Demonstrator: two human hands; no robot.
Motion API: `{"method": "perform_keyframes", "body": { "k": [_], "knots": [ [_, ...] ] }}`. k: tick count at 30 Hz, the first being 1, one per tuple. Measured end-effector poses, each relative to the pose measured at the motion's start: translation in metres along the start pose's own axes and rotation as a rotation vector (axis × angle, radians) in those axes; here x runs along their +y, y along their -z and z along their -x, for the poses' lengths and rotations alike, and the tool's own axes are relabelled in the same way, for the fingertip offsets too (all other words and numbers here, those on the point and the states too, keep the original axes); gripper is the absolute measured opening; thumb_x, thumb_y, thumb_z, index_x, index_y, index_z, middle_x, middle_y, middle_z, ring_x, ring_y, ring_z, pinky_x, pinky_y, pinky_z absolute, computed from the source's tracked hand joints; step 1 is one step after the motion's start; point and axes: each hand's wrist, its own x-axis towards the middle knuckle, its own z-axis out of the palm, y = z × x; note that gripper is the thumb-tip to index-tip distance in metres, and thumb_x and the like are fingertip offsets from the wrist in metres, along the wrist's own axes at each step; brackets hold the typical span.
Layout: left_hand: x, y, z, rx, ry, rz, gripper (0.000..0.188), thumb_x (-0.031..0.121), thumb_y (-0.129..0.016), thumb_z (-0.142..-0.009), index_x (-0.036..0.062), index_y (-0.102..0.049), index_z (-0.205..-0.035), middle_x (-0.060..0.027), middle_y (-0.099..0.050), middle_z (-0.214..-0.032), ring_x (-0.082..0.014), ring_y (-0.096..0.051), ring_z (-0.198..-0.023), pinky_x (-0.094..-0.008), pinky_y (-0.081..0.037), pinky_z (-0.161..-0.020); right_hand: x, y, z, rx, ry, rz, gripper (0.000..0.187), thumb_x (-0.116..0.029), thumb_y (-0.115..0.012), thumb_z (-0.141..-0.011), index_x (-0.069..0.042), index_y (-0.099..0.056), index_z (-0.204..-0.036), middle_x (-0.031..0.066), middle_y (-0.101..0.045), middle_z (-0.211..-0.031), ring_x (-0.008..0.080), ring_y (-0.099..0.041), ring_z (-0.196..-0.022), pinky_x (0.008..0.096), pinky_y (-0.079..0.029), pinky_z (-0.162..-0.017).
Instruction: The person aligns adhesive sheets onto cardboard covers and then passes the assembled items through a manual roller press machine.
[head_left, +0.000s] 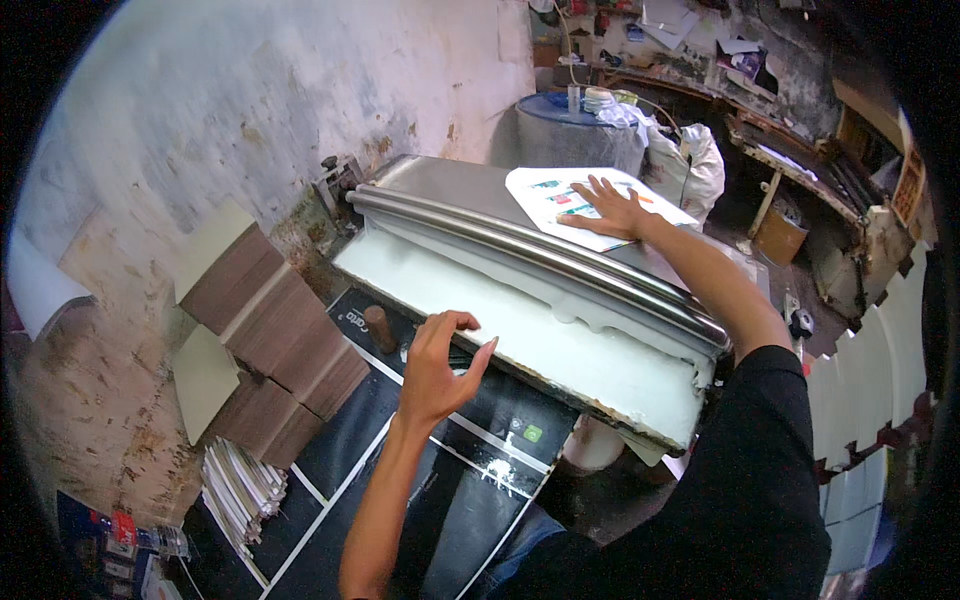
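Note:
My right hand (612,212) lies flat with fingers spread on a white printed sheet (540,190). That sheet rests on the grey metal top (440,180) of a roller machine. In front runs a long shiny metal roller (520,262), above a trough of white liquid that looks like glue (460,297). My left hand (437,372) hovers by the trough's near edge. Its thumb and forefinger are curved and apart, with nothing seen between them; the other fingers are partly hidden.
Stacks of brown-grey boards (285,325) stand on the black table (350,470) at left, with a bundle of white strips (240,490) nearer me. A short brown peg (379,328) stands beside the trough. Behind the machine are a blue-topped drum (580,135) and a white sack (690,170).

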Motion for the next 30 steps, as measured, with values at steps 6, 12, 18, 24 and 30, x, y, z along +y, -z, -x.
{"method": "perform_keyframes", "body": {
  "k": [6,12,18,24,30],
  "knots": [
    [0.001,-0.032,-0.026,-0.02,-0.219,-0.072,0.046,0.009,-0.079,-0.077,0.0024,-0.056,-0.117,-0.0109,-0.062,-0.113,-0.0294,-0.06,-0.109,-0.0401,-0.044,-0.093,-0.015,-0.001,0.019,-0.059,0.014,0.021,0.117,-0.1,-0.026,-0.074,-0.027,-0.013,-0.164,0.0154,-0.003,-0.171,0.0392,-0.005,-0.156,0.0758,-0.005,-0.117],
    [-0.006,-0.075,-0.037,0.117,-0.262,-0.04,0.064,0.009,-0.084,-0.075,0.0057,-0.049,-0.128,-0.0087,-0.063,-0.119,-0.0261,-0.061,-0.106,-0.0388,-0.043,-0.094,-0.02,0.0,0.025,-0.071,-0.007,0.035,0.117,-0.1,-0.024,-0.073,-0.028,-0.011,-0.164,0.0136,-0.003,-0.171,0.0389,-0.004,-0.156,0.0753,-0.005,-0.118],
    [-0.016,-0.104,-0.04,0.205,-0.275,-0.057,0.059,0.01,-0.083,-0.077,0.0078,-0.047,-0.124,-0.0037,-0.066,-0.114,-0.0194,-0.062,-0.106,-0.0403,-0.034,-0.099,-0.023,-0.001,0.028,-0.114,0.007,0.054,0.111,-0.097,-0.023,-0.078,-0.03,-0.006,-0.164,0.0123,-0.002,-0.171,0.0364,-0.001,-0.157,0.0741,-0.005,-0.119],
    [-0.017,-0.122,-0.045,0.196,-0.331,-0.135,0.054,0.011,-0.08,-0.081,0.011,-0.047,-0.124,0.0004,-0.068,-0.109,-0.0152,-0.065,-0.099,-0.0399,-0.031,-0.095,-0.019,-0.005,0.025,-0.12,-0.006,0.084,0.108,-0.095,-0.023,-0.08,-0.03,-0.003,-0.164,0.0116,0.0,-0.171,0.0356,0.001,-0.157,0.0742,-0.005,-0.119],
    [-0.02,-0.122,-0.051,0.284,-0.406,-0.232,0.05,0.008,-0.076,-0.083,0.0137,-0.047,-0.123,0.0035,-0.068,-0.107,-0.0129,-0.065,-0.094,-0.0415,-0.03,-0.094,-0.026,-0.004,0.026,-0.141,0.04,0.066,0.112,-0.098,-0.02,-0.076,-0.032,-0.003,-0.164,0.0103,0.002,-0.171,0.035,0.002,-0.157,0.0739,-0.004,-0.119]
  ]
}}
